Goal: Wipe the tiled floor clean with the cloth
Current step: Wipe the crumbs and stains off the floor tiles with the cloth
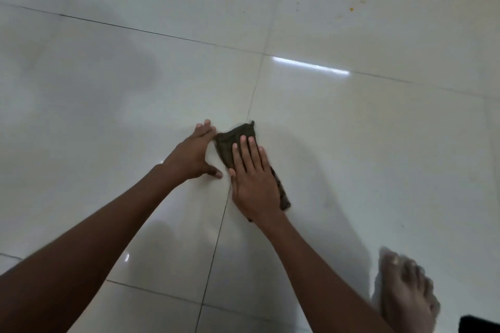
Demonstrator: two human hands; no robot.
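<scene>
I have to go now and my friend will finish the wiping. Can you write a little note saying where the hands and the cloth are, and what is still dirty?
Right hand: flat on the dark cloth, fingers straight, pressing it to the tiled floor.
Left hand: beside the cloth, fingers straight, fingertips at its left edge.
Cloth: folded, lying over a grout line straight ahead.
Done: I cannot tell how much is already wiped.
Left: small yellow spots sit far ahead to the right, well away from the cloth. Those probably need wiping next.
A bare foot is at the lower right.
</scene>
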